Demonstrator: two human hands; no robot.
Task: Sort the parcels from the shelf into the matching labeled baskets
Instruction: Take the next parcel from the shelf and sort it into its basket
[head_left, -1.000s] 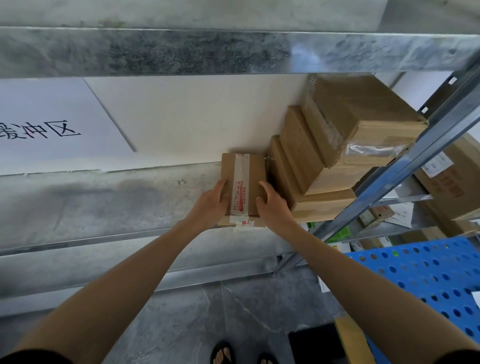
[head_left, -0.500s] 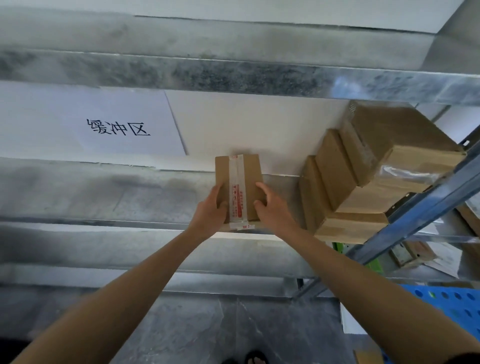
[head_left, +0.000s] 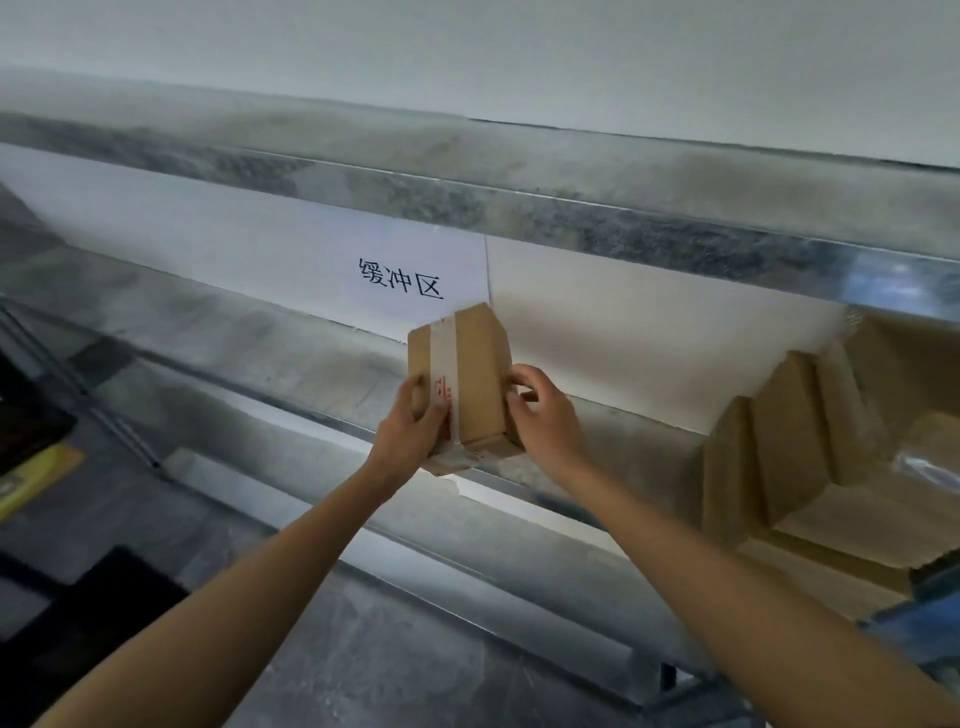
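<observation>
Your left grip (head_left: 410, 434) and right grip (head_left: 548, 415) clamp one parcel (head_left: 467, 379) at the shelf (head_left: 291, 374) edge. No basket in view, so it's unsorted; stacked parcels (head_left: 789, 431) to the right also wait.

Both hands — left hand (head_left: 410, 431), right hand (head_left: 545, 415) — grip a taped parcel (head_left: 467, 384), seemingly above the shelf (head_left: 291, 374).

Matt brown cardboard parcel (head_left: 475, 374) with glossy tape, mottled galvanised metal shelf (head_left: 311, 358), white paper sign (head_left: 400, 275)
</observation>
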